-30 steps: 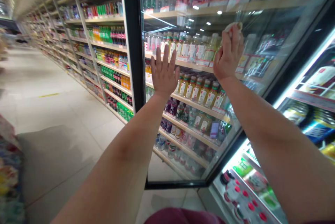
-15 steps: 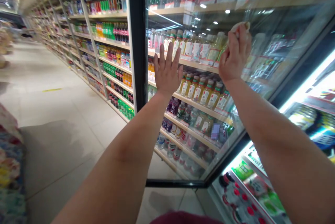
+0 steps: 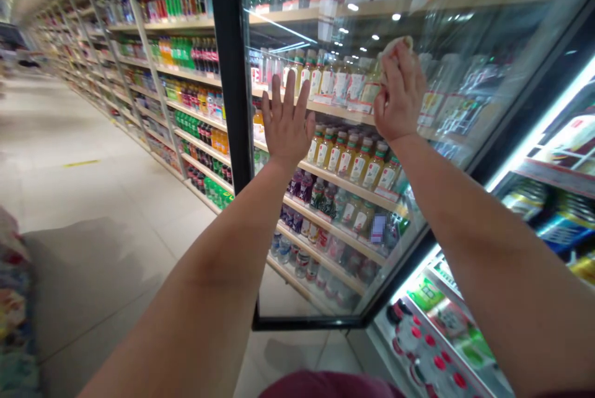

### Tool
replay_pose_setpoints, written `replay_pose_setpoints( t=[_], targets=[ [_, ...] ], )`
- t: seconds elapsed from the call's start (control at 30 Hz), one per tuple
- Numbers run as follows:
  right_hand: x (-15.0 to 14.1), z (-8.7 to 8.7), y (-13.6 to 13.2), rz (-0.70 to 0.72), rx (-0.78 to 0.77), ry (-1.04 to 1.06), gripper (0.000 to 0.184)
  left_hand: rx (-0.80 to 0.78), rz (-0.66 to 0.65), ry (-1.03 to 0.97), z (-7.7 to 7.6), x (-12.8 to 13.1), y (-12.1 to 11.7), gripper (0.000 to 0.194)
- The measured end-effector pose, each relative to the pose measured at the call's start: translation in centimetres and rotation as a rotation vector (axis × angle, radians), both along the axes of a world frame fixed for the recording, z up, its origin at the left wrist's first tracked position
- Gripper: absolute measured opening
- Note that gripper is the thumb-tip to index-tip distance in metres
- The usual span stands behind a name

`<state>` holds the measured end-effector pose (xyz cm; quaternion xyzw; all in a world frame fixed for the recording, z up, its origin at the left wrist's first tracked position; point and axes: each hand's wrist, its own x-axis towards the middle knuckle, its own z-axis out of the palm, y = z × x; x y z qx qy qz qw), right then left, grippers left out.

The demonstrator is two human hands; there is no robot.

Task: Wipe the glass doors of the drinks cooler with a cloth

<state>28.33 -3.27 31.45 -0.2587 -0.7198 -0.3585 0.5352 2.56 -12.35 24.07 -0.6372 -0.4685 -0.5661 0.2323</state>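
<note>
A glass door [image 3: 334, 296] with a black frame stands swung out in front of me. My left hand [image 3: 287, 122] lies against its pane near the left side, fingers spread and holding nothing. Higher up and to the right, my right hand [image 3: 400, 94] presses a pale cloth [image 3: 393, 48] to the glass, its fingers curled over it. Most of the cloth is hidden beneath the hand. Through the pane show shelved bottles [image 3: 357, 165] with yellowish drinks and white labels.
Right of the door, a lit cooler [image 3: 551, 156] holds packs and red-capped bottles [image 3: 439, 362]. Long drink shelves [image 3: 181, 69] run back on the left beside a tiled floor [image 3: 116, 212]. Blurred colourful goods [image 3: 16, 299] border the lower left.
My right hand has shifted left across the glass with the cloth. My left hand stays spread on the pane, and the whole view has moved slightly.
</note>
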Motion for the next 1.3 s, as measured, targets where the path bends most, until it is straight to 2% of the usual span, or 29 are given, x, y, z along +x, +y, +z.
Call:
replay_pose_setpoints(
  t=[0.27,0.43,0.63,0.8,0.87,0.97,1.03,1.13,1.3],
  targets=[
    [-0.3,-0.2,-2.1,0.004,0.004,0.000,0.068,0.039,0.044,0.027,-0.1,0.2,-0.3,0.065],
    [-0.1,-0.2,-1.5,0.019,-0.011,-0.021,0.068,0.020,0.056,0.012,-0.1,0.3,-0.3,0.067],
    [0.0,0.1,-0.9,0.131,0.088,0.215,0.063,0.070,0.055,0.030,-0.3,0.0,0.2,0.064],
    [-0.2,-0.3,-1.5,0.053,0.016,-0.172,0.059,0.093,0.086,0.051,-0.5,-0.1,0.4,0.064],
    [-0.2,-0.4,-1.1,0.023,0.023,-0.145,0.060,0.077,0.074,0.048,-0.4,-0.1,0.3,0.065],
    [0.1,-0.3,-0.1,0.012,0.029,0.074,0.059,0.027,0.028,0.023,-0.1,-0.1,0.2,0.067],
    [0.3,-0.3,0.4,0.021,0.031,0.148,0.059,-0.001,0.019,0.009,0.0,-0.1,0.2,0.070],
    [0.2,-0.4,0.1,0.001,0.015,0.081,0.061,0.016,0.034,0.014,0.0,-0.1,0.5,0.070],
    [-1.0,-0.8,-1.8,-0.023,-0.013,-0.206,0.061,0.088,0.050,0.034,-0.3,-0.5,1.2,0.066]
  ],
)
